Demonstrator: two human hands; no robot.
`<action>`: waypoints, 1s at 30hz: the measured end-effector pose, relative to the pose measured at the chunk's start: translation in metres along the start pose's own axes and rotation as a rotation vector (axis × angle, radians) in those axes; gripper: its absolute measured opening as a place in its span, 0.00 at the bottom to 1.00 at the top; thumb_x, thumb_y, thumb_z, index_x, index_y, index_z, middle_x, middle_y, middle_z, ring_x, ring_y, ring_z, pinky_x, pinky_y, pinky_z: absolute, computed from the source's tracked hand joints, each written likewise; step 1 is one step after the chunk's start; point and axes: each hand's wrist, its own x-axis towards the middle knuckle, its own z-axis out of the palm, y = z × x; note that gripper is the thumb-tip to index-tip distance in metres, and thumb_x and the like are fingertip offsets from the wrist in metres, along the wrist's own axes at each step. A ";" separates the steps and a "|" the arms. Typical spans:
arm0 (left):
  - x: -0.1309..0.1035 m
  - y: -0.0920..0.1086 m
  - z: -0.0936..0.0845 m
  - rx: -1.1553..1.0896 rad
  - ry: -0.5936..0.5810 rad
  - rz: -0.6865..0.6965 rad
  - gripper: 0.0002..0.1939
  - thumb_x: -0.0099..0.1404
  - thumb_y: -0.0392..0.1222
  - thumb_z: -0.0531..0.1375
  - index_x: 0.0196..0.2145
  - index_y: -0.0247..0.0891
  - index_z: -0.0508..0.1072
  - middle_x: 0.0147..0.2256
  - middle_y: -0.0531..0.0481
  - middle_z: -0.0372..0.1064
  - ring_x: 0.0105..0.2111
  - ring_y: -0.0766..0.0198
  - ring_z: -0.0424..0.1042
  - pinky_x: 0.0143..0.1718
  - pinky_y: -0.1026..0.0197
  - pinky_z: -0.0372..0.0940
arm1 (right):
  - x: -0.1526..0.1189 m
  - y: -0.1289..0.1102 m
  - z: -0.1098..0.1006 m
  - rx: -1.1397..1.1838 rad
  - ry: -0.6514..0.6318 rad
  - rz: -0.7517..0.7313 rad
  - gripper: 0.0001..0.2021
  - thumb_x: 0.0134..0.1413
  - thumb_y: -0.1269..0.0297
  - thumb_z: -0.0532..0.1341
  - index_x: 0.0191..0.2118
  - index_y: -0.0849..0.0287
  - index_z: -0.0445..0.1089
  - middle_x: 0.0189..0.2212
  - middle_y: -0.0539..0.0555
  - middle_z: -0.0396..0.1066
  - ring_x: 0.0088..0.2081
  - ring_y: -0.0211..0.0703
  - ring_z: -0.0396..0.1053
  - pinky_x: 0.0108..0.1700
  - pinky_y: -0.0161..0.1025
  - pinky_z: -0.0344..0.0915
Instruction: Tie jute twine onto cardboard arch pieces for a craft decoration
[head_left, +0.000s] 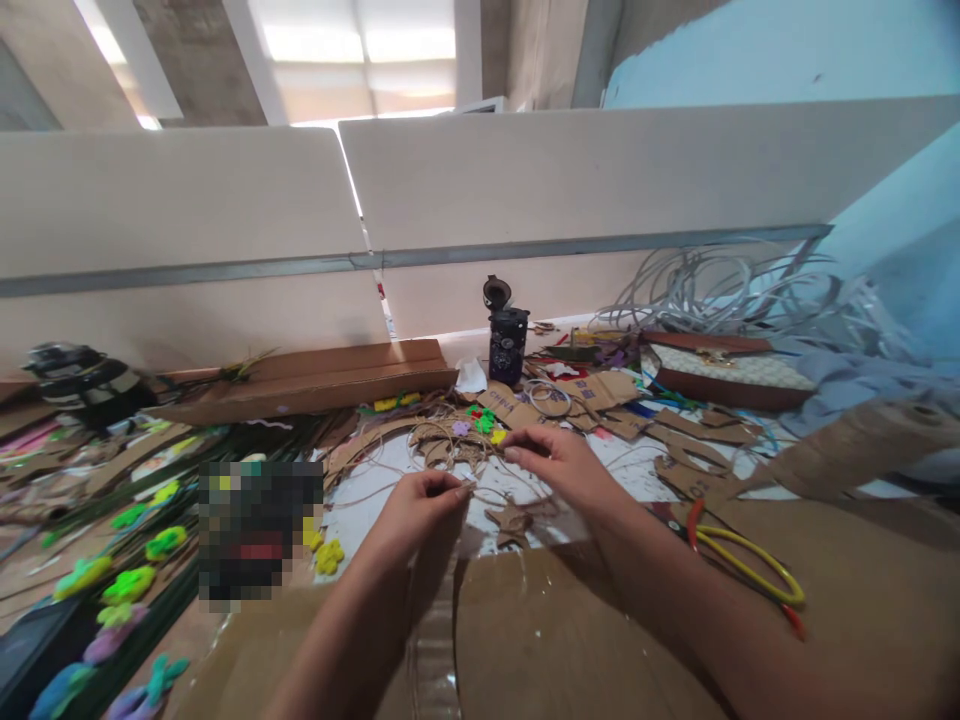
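Observation:
My left hand (431, 497) is closed, thumb and fingers pinching a thin tan twine (491, 490) over the white work surface. My right hand (555, 458) is also closed in a pinch at its upper right. A strand seems to run to its fingertips, beside a small yellow flower (498, 438). Just below the hands lies a cardboard star (511, 523) with twine about it. Behind them, a curved cardboard ring (375, 440) carries loops of twine. A green flower (481, 420) and a lilac flower (460, 428) rest near its top.
Yellow-and-orange-handled pliers or cutters (742, 565) lie right. A cone of twine (862, 445), handbag (724, 370) and grey cable coil (720, 290) stand beyond. Behind are an open-lidded black tumbler (508, 345) and long cardboard tray (315, 385). Fuzzy flowers (165, 543) lie left.

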 end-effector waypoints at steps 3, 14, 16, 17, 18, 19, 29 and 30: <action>0.001 0.000 -0.003 -0.025 0.008 -0.019 0.18 0.49 0.54 0.68 0.28 0.36 0.78 0.23 0.52 0.70 0.24 0.63 0.64 0.29 0.62 0.56 | -0.012 -0.006 -0.027 -0.146 0.028 0.000 0.12 0.57 0.57 0.61 0.41 0.58 0.76 0.37 0.53 0.78 0.38 0.47 0.73 0.41 0.40 0.64; 0.005 -0.003 -0.006 -0.183 0.135 0.000 0.20 0.44 0.55 0.71 0.30 0.38 0.77 0.26 0.52 0.73 0.27 0.62 0.67 0.29 0.63 0.58 | -0.102 0.046 -0.077 -0.824 0.099 0.101 0.11 0.61 0.65 0.57 0.42 0.60 0.75 0.41 0.61 0.73 0.43 0.52 0.70 0.45 0.43 0.62; 0.008 -0.007 -0.006 -0.230 0.139 -0.015 0.21 0.43 0.54 0.72 0.30 0.38 0.77 0.25 0.52 0.72 0.25 0.63 0.67 0.28 0.64 0.57 | -0.116 0.058 -0.087 -0.886 0.181 0.120 0.11 0.59 0.68 0.56 0.42 0.60 0.75 0.43 0.62 0.72 0.45 0.53 0.69 0.47 0.44 0.63; 0.010 -0.009 -0.007 -0.250 0.142 -0.016 0.20 0.43 0.54 0.73 0.30 0.38 0.77 0.25 0.53 0.72 0.25 0.64 0.67 0.28 0.64 0.57 | -0.123 0.063 -0.093 -0.909 0.209 0.146 0.11 0.58 0.70 0.56 0.43 0.59 0.75 0.43 0.62 0.71 0.46 0.53 0.69 0.47 0.45 0.63; 0.011 -0.011 -0.007 -0.270 0.143 -0.015 0.20 0.43 0.53 0.73 0.30 0.38 0.77 0.25 0.54 0.71 0.24 0.65 0.66 0.27 0.65 0.57 | -0.130 0.068 -0.098 -0.920 0.223 0.177 0.13 0.57 0.72 0.55 0.43 0.58 0.75 0.43 0.61 0.71 0.46 0.53 0.69 0.48 0.45 0.63; 0.013 -0.012 -0.008 -0.288 0.144 -0.017 0.20 0.42 0.51 0.73 0.30 0.38 0.76 0.24 0.54 0.70 0.23 0.66 0.65 0.27 0.65 0.57 | -0.137 0.072 -0.103 -0.915 0.222 0.208 0.16 0.54 0.74 0.54 0.45 0.58 0.74 0.43 0.61 0.71 0.46 0.53 0.69 0.48 0.45 0.63; 0.004 -0.004 -0.002 -0.332 0.085 -0.005 0.19 0.44 0.49 0.73 0.30 0.36 0.75 0.22 0.55 0.67 0.21 0.69 0.62 0.25 0.65 0.56 | -0.155 0.074 -0.104 -0.748 0.189 0.271 0.21 0.48 0.68 0.56 0.50 0.57 0.70 0.46 0.61 0.73 0.47 0.57 0.71 0.46 0.47 0.64; 0.003 -0.003 -0.001 -0.334 0.077 -0.005 0.19 0.44 0.49 0.73 0.30 0.36 0.75 0.22 0.55 0.67 0.21 0.69 0.62 0.25 0.65 0.56 | -0.154 0.074 -0.103 -0.719 0.210 0.268 0.20 0.47 0.67 0.56 0.49 0.57 0.70 0.45 0.60 0.74 0.47 0.57 0.71 0.45 0.47 0.64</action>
